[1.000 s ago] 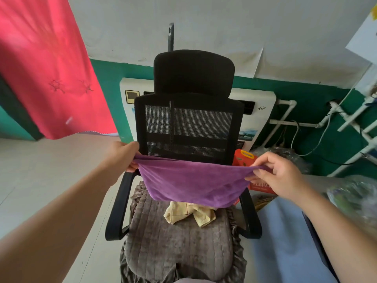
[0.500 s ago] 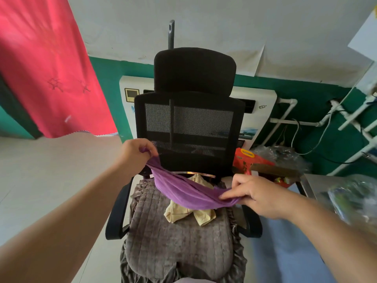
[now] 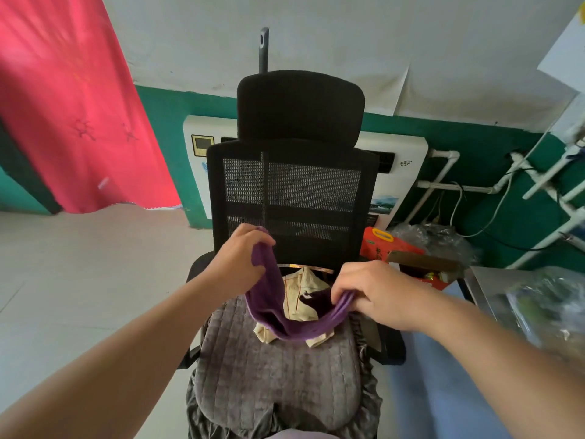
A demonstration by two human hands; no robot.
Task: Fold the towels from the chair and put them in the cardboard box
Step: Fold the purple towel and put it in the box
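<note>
Here, low in the frame's middle, we see the chair [image 3: 278,384] seat under a quilted grey cushion with a ruffled edge, plush and stitched in long ribs. Above it, our left hand [image 3: 239,263] grasps one end of the purple towel [image 3: 285,315] in curled fingers, and our right hand [image 3: 378,289] pinches the other end, its soft pile doubled into layered edges there. The towel sags between them in a U, hanging over a crumpled cream towel [image 3: 300,299] with thin red lines that lies on the seat. Behind, the chair's black mesh back rises to a padded headrest. At middle right sits an open cardboard box [image 3: 424,264] beside a red package [image 3: 384,247]; its writing is too small to read. A pink curtain [image 3: 69,106] fills the upper left.
</note>
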